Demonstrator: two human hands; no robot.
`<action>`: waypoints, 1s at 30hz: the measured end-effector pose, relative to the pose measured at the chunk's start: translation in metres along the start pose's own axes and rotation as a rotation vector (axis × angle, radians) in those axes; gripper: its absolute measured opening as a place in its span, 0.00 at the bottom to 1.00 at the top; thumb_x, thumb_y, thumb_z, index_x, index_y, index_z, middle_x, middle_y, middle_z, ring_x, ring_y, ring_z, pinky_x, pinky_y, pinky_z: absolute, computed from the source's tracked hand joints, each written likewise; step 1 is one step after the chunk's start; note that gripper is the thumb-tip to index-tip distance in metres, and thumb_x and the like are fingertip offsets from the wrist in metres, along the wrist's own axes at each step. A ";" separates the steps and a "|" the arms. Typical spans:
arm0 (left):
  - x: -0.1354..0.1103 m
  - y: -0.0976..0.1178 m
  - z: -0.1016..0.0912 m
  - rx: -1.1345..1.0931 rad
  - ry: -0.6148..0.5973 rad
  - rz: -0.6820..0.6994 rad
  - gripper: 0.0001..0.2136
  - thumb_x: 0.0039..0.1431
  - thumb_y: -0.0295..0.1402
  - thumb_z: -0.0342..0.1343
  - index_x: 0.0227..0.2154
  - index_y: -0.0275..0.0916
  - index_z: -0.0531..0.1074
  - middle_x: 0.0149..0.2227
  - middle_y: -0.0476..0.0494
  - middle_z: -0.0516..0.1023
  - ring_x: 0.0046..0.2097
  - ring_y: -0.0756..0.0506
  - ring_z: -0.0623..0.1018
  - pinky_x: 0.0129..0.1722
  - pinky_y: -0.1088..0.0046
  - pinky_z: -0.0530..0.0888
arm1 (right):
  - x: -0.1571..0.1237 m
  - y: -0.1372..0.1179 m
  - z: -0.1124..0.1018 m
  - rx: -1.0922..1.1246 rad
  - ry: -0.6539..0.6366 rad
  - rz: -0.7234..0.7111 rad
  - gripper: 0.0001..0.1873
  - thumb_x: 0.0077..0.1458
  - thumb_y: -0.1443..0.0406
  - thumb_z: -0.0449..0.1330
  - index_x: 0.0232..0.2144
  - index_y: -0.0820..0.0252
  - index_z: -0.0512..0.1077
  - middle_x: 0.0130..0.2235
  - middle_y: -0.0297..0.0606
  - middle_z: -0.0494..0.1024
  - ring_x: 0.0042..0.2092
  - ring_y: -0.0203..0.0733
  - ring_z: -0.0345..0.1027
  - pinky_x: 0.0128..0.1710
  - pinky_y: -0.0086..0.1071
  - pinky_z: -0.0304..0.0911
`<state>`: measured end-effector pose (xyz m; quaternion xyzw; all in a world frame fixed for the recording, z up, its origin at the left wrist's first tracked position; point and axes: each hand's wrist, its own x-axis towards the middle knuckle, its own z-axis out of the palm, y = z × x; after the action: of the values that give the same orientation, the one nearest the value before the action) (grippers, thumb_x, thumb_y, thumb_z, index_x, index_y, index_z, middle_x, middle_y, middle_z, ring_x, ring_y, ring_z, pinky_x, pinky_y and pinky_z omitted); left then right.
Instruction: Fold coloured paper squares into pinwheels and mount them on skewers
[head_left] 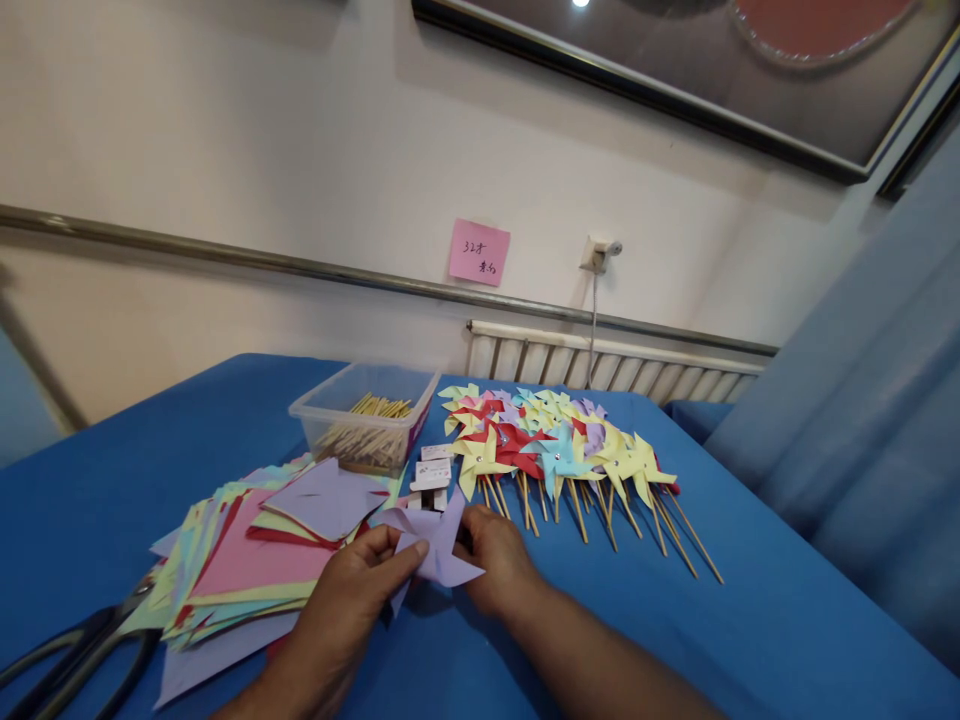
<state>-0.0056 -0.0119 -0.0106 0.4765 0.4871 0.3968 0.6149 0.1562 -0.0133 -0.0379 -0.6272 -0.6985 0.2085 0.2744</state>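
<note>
Fingers of the left hand (352, 585) pinch a purple paper pinwheel (439, 548) at its left side, with the thumb (405, 565) pressed flat on the front face near the middle and the other fingers partly hidden behind the paper. Curled at the opposite edge, the fingers of the right hand (501, 565) sit just behind the right-hand blades; they are largely out of sight, so whether they grip the paper or only touch it I cannot tell. The pinwheel lies between the two hands, held up over the blue tablecloth (750, 630), one blade pointing upward and another reaching down to the right, in front of the right hand.

Just beyond it stand small white boxes (432, 474) in a short row. To the left of the hands is a stack of coloured paper (255, 560), with scissors (90, 640) at its left edge. Behind the stack, a clear plastic tub (349, 420) contains thin wooden sticks (367, 440). Beyond the right hand, many pinwheels on sticks (557, 455) lie in a heap, yellow, red, blue and purple, their sticks pointing toward the person.
</note>
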 end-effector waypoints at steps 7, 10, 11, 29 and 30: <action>-0.001 0.004 0.003 0.013 0.037 -0.014 0.14 0.39 0.42 0.64 0.25 0.37 0.73 0.24 0.46 0.78 0.28 0.43 0.77 0.28 0.70 0.72 | 0.001 0.004 0.000 -0.058 0.031 -0.026 0.06 0.53 0.64 0.57 0.32 0.58 0.73 0.32 0.35 0.76 0.34 0.38 0.68 0.30 0.27 0.53; -0.001 0.007 0.005 0.005 0.038 -0.027 0.15 0.37 0.43 0.64 0.24 0.37 0.73 0.24 0.45 0.79 0.27 0.43 0.77 0.27 0.70 0.72 | 0.000 0.002 -0.001 -0.096 0.032 -0.037 0.06 0.54 0.64 0.55 0.30 0.58 0.72 0.32 0.36 0.76 0.34 0.38 0.69 0.30 0.28 0.53; -0.001 0.007 0.005 -0.002 0.036 -0.027 0.15 0.36 0.43 0.65 0.24 0.37 0.73 0.24 0.45 0.79 0.27 0.43 0.77 0.27 0.70 0.72 | -0.001 0.002 -0.001 -0.109 0.036 -0.039 0.06 0.54 0.64 0.55 0.31 0.58 0.72 0.33 0.37 0.77 0.34 0.39 0.69 0.30 0.28 0.53; -0.001 0.006 0.004 0.001 0.037 -0.016 0.15 0.36 0.43 0.65 0.23 0.37 0.73 0.22 0.45 0.78 0.28 0.42 0.78 0.27 0.70 0.72 | -0.005 -0.007 -0.003 -0.181 0.022 -0.096 0.11 0.56 0.59 0.55 0.34 0.57 0.74 0.34 0.38 0.77 0.34 0.41 0.70 0.29 0.28 0.56; -0.001 0.006 0.004 -0.003 0.037 -0.014 0.15 0.36 0.43 0.65 0.23 0.37 0.73 0.22 0.45 0.78 0.27 0.42 0.78 0.27 0.70 0.72 | -0.005 -0.006 -0.003 -0.193 0.024 -0.105 0.11 0.56 0.58 0.55 0.34 0.57 0.74 0.33 0.38 0.76 0.34 0.41 0.69 0.29 0.28 0.56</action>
<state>-0.0023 -0.0119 -0.0044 0.4648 0.5012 0.4020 0.6092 0.1539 -0.0192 -0.0322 -0.6158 -0.7438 0.1183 0.2314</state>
